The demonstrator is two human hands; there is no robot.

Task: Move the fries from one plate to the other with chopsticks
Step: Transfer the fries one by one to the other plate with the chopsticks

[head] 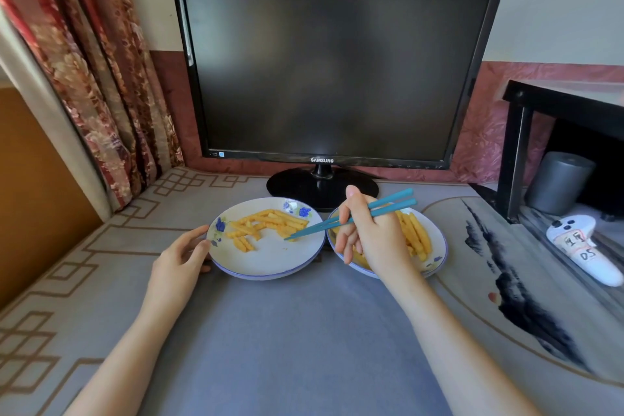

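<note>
Two white plates with blue rims sit side by side in front of a monitor. The left plate (270,260) holds a spread of yellow fries (266,224). The right plate (435,263) holds more fries (417,235), partly hidden by my right hand (374,236). That hand grips teal chopsticks (337,219), whose tips rest among the fries at the left plate's right side. My left hand (182,257) holds the left plate's left rim with fingers curled on it.
A black Samsung monitor (331,74) stands just behind the plates, its base (320,186) touching them. A white controller (580,246) and grey cylinder (557,182) lie at right under a black shelf (567,101). Patterned curtain (94,78) hangs at left.
</note>
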